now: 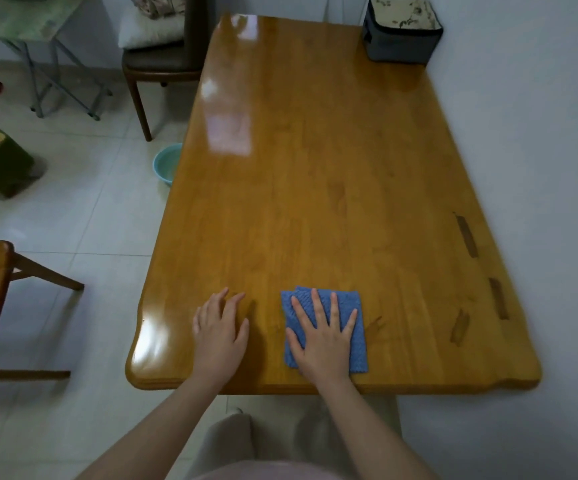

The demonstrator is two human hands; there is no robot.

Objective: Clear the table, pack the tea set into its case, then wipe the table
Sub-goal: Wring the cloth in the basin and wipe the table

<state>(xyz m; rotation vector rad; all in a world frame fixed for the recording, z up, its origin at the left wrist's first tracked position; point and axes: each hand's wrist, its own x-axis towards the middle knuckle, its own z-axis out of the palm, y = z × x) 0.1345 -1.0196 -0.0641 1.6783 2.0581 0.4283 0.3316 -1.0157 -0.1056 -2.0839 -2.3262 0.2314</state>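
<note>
Both hands lie open, palms down: my left hand [220, 336] bare on the surface [315, 168] near its front edge, my right hand [322, 341] pressing the folded blue cloth [360, 353] just beside it. The case [401, 32] stands at the far right corner. For a good wipe I would press evenly and sweep overlapping lanes outward, steadying with the left.
</note>
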